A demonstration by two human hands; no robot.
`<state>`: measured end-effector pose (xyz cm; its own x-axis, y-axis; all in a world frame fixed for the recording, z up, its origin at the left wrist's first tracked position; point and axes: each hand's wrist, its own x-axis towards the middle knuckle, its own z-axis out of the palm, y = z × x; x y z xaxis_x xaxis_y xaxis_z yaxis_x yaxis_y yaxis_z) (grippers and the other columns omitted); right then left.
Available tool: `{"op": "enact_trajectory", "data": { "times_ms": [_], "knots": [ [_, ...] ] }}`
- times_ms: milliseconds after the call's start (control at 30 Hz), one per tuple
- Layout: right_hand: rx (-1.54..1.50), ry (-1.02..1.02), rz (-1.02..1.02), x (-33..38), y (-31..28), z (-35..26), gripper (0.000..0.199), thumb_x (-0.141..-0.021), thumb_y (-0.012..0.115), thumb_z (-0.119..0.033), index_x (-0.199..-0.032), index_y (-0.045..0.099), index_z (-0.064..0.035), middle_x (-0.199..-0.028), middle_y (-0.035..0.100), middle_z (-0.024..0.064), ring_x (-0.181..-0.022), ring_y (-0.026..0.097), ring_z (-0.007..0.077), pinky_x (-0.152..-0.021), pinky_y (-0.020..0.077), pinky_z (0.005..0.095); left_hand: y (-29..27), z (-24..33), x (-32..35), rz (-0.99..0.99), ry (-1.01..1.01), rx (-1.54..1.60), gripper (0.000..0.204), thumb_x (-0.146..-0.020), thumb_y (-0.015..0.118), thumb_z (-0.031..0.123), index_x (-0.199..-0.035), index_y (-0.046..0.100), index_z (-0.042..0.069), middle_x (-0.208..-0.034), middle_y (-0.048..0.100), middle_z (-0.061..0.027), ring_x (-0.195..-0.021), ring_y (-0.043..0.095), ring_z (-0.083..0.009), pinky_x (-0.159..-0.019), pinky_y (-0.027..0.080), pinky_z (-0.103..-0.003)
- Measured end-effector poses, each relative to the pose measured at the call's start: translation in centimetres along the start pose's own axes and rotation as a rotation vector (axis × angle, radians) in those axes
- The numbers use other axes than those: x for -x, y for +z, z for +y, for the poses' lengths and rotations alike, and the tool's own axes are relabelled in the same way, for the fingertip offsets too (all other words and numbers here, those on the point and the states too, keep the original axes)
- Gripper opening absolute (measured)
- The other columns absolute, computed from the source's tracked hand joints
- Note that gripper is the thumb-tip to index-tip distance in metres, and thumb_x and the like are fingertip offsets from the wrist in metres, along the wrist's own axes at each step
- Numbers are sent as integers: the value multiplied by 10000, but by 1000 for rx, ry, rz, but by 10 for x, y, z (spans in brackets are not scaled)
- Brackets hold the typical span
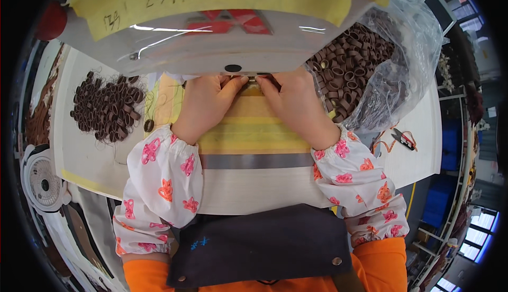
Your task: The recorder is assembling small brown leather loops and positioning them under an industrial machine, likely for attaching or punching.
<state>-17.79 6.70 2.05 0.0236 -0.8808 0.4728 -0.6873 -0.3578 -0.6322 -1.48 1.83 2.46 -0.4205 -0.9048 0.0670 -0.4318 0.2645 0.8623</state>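
Observation:
My left hand [203, 101] and my right hand [295, 100] meet close together under the front edge of a white sewing machine head [174, 43]. On each, thumb and forefinger are pinched, the tips nearly side by side. What they pinch is too small and too shaded by the machine to make out. Beneath my wrists the work surface is covered with yellow tape [248, 136], crossed nearer me by a grey metal strip [259, 161]. Left of my left hand lies a heap of brown loops [103, 109] with loose threads, and one single loop [148, 125] sits apart.
At the right, a clear plastic bag [410, 75] spills many brown loops [344, 75]. Black thread snips [405, 139] with an orange cord lie on the right of the white table [254, 186]. A white fan [45, 181] stands beyond the left edge; blue bins [439, 202] are at the right.

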Motion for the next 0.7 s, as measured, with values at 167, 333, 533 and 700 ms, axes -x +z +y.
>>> {"op": "enact_trajectory", "data": {
  "times_ms": [167,333,533,700],
  "knots": [
    [5,8,13,1,2,-1,59,-775,581,-3,-806,533,8,-782,578,185,-715,571,370,-609,460,419,1,-3,0,24,35,-10,359,-818,657,305,-776,664,-51,-511,521,-10,-496,421,-51,-453,353,-249],
    [15,7,7,1,3,1,66,-776,580,-4,-792,519,14,-772,570,192,-714,566,379,-607,458,424,-1,-1,-1,-12,-1,-33,327,-825,650,294,-832,665,-33,-554,549,-22,-516,441,-58,-475,369,-250],
    [62,-1,9,1,2,-1,81,-785,580,-15,-808,510,19,-771,568,204,-722,566,386,-612,458,438,-2,-10,-5,-46,38,-107,257,-835,636,253,-891,656,3,-611,581,-37,-542,467,-85,-520,389,-258],
    [86,-4,-14,0,1,0,86,-800,568,-34,-821,504,19,-775,571,211,-732,568,395,-617,458,448,-2,-7,-4,-31,50,-117,235,-823,614,254,-857,665,26,-646,619,-117,-542,562,-243,-529,425,-325]
  ]
}}
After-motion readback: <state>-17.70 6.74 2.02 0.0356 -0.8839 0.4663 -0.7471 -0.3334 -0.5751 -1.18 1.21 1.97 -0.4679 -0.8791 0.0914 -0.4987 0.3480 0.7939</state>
